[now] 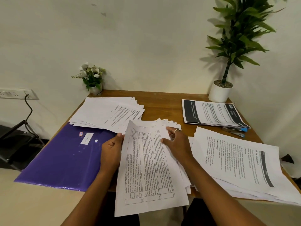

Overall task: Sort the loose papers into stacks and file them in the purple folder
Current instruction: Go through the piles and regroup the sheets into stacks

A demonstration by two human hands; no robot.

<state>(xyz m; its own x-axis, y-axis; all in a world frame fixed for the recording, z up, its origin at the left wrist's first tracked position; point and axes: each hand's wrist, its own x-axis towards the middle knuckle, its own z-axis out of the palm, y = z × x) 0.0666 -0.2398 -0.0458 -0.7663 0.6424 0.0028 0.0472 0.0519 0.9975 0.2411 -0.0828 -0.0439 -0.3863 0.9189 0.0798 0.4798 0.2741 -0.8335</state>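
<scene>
A bundle of table-printed papers point(146, 162) is lifted over the near edge of the table, with more sheets fanned out behind the top one. My left hand point(110, 150) grips its left edge. My right hand point(175, 141), a ring on one finger, holds the upper right part, thumb on the top sheet. The purple folder point(65, 157) lies closed flat at the left, partly hanging over the table edge. A white paper stack point(107, 113) lies behind the folder. Another stack with a dark header point(211, 114) sits at the back right. A large stack point(241, 162) lies at the near right.
The wooden table point(162, 101) stands against a white wall. A small pot of white flowers point(92, 79) stands at the back left, a tall plant in a white pot point(220, 92) at the back right. A stapler point(234, 130) lies by the dark-header stack. A black chair point(14, 144) stands at left.
</scene>
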